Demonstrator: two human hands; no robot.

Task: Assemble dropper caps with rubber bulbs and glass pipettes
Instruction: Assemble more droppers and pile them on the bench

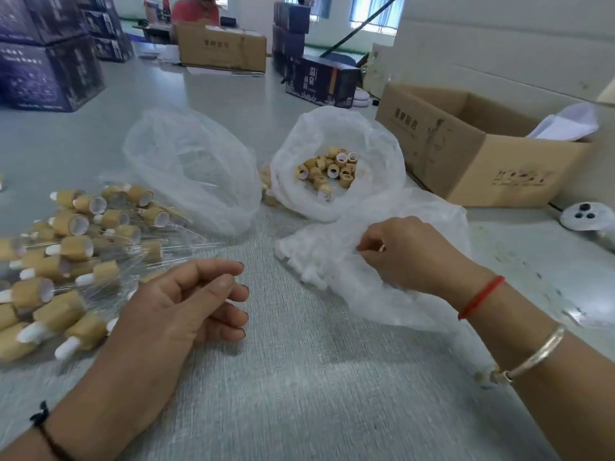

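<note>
My left hand (186,304) hovers low over the grey table (299,377) with loosely curled fingers and holds nothing. Just left of it lies a pile of finished droppers (66,254): bamboo caps with white bulbs and glass pipettes. My right hand (406,254) reaches into a clear bag of white rubber bulbs (309,261); its thumb and fingertips pinch together on what looks like one small white bulb. Behind it an open bag holds loose bamboo caps (332,171). A further clear bag (193,168) seems to hold glass pipettes.
An open cardboard box (466,151) stands at the right rear, with a small white round device (585,216) beside it. Dark printed cartons (50,71) are stacked at the far left, more boxes (219,48) at the back, and a person in red sits behind them.
</note>
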